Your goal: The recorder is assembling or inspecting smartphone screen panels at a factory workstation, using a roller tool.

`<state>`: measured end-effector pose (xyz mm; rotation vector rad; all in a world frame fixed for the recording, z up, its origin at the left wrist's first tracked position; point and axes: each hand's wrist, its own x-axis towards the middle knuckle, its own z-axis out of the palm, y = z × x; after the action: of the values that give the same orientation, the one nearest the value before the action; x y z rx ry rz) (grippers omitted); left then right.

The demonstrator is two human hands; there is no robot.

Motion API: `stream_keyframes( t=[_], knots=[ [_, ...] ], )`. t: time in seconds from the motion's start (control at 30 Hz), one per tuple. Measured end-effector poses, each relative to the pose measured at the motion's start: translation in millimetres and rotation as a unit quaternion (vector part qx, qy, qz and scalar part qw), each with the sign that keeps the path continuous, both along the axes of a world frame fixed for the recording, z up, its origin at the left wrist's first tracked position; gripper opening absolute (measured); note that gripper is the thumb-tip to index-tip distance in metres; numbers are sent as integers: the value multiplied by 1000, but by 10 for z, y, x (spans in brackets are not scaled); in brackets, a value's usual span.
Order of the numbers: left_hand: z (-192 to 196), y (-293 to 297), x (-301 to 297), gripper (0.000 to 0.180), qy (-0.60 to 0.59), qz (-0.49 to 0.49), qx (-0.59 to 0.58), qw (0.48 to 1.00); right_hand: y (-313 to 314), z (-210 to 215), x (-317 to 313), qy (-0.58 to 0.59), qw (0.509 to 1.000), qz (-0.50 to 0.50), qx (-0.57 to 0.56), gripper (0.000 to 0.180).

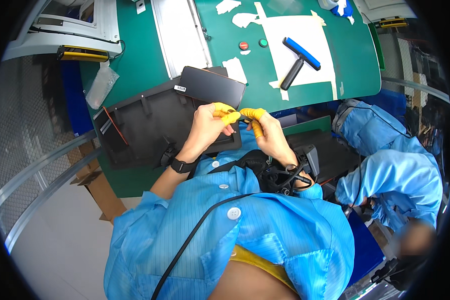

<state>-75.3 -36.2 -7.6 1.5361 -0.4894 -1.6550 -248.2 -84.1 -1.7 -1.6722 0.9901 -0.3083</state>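
Note:
Yellow finger cots cover several fingertips of both my hands. In front of my chest, my left hand (208,125) and my right hand (271,134) come close together with their fingers pinched. Between the fingertips shows a small dark piece (245,118), too small to name. Just beyond my left hand, a dark flat screen panel (211,88) with a small white label lies tilted on the black tray (157,112). At the tray's left end is another dark panel (110,132) with an orange edge.
On the green table (352,65) a blue roller with a black handle (295,70) rests on a taped white sheet (312,37). Red (243,45) and green buttons (263,43) sit left of it. A metal rail plate (182,35) lies farther left. Another person (390,160) works at right.

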Motion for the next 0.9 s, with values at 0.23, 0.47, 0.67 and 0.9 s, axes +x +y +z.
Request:
stream_keyframes(
  t=[0.23, 0.47, 0.67, 0.9],
  knots=[
    [34, 75, 67, 10, -41, -100, -26, 994, 32, 29, 110, -1, 999, 35, -36, 22],
    [273, -94, 392, 14, 73, -220, -4, 973, -15, 1, 137, -70, 991, 55, -99, 17],
    [-23, -105, 418, 16, -208, -71, -172, 960, -308, -88, 33, 58, 990, -125, -43, 16],
    [-99, 111, 108, 27, 72, 85, 99, 989, -630, -771, 78, 59, 966, -190, -164, 25]
  ],
)
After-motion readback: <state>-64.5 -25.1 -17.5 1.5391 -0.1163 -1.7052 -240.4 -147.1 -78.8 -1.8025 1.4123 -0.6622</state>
